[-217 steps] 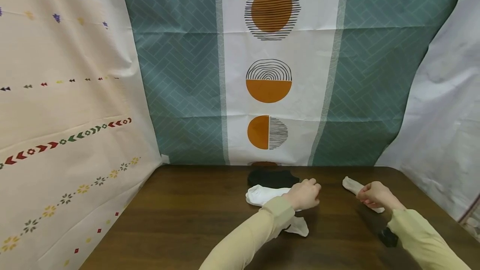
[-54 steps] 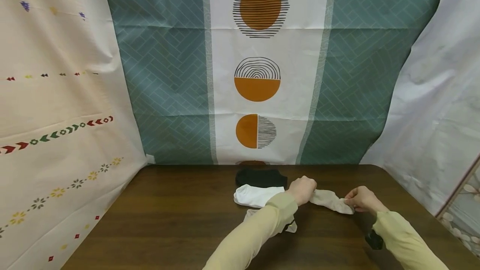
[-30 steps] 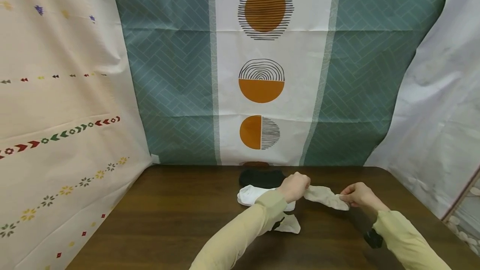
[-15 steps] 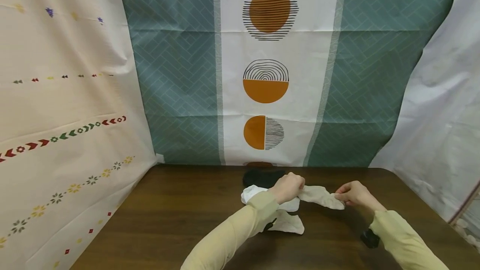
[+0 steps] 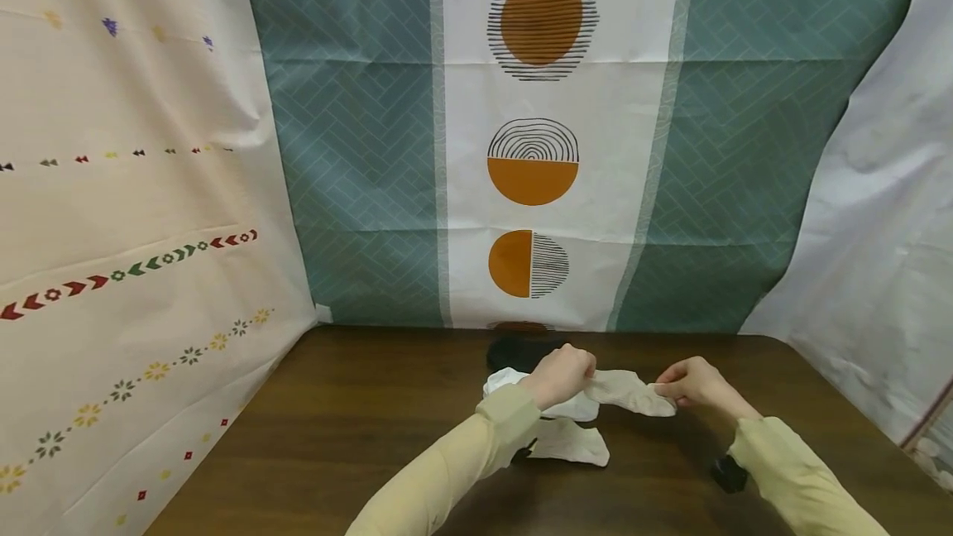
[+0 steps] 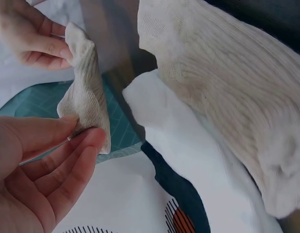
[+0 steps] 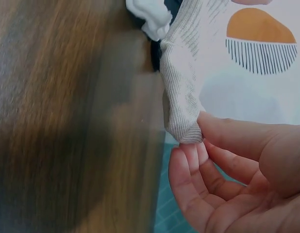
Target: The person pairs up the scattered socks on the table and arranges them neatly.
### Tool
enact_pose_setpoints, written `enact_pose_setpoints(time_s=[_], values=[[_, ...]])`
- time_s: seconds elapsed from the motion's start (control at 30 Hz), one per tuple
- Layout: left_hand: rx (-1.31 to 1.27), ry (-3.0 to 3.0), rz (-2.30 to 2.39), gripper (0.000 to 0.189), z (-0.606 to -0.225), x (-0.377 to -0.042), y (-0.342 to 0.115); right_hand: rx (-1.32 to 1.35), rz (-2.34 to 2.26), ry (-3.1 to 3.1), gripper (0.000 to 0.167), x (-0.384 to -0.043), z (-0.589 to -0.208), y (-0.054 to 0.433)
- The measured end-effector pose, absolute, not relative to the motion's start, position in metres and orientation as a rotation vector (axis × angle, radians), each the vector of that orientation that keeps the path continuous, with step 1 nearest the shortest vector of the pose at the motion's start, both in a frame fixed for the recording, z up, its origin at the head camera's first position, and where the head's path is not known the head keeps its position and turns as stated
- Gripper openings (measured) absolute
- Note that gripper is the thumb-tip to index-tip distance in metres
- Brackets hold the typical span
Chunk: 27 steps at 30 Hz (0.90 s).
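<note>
A beige ribbed sock stretches between my two hands in the head view. My left hand pinches its left end between thumb and fingers, as the left wrist view shows. At the other end, my right hand pinches the sock's tip; the ribbed tip shows between thumb and fingertips in the right wrist view. Beneath and beside the left hand lies a white sock, partly hidden. Nearer to me is a second beige sock, its left part covered by my forearm. A black sock lies farthest back.
The socks lie on a dark brown wooden table. A patterned curtain hangs behind its far edge, with a cream cloth on the left and a white cloth on the right.
Earlier the beige sock lay at the right under my right hand, and my left hand held nothing. Now both hands hold it, and it has shifted left towards the white sock.
</note>
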State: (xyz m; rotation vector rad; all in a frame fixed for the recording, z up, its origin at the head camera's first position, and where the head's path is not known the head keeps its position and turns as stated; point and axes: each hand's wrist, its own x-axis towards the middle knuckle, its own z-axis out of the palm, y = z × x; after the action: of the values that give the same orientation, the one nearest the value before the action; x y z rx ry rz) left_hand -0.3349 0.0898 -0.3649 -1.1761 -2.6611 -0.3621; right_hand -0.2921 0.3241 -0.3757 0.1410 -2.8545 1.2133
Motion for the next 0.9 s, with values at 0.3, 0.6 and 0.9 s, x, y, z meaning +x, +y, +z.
enact_pose_setpoints(time_s=[0.3,0.6,0.9], values=[[-1.176,-2.65,-0.387,0.008,-0.356,-0.329,0.073,0.187,1.217,-2.846,0.011,-0.293,-0.372,0.31],[-1.157,-2.677,-0.398,0.006,-0.353,-0.324,0.054,0.263,1.231,-2.846,0.013,-0.293,-0.369,0.295],[-1.172,-2.671,-0.457,0.008,-0.359,-0.32,0.037,0.308,1.24,-2.864,0.012,-0.292,-0.369,0.282]])
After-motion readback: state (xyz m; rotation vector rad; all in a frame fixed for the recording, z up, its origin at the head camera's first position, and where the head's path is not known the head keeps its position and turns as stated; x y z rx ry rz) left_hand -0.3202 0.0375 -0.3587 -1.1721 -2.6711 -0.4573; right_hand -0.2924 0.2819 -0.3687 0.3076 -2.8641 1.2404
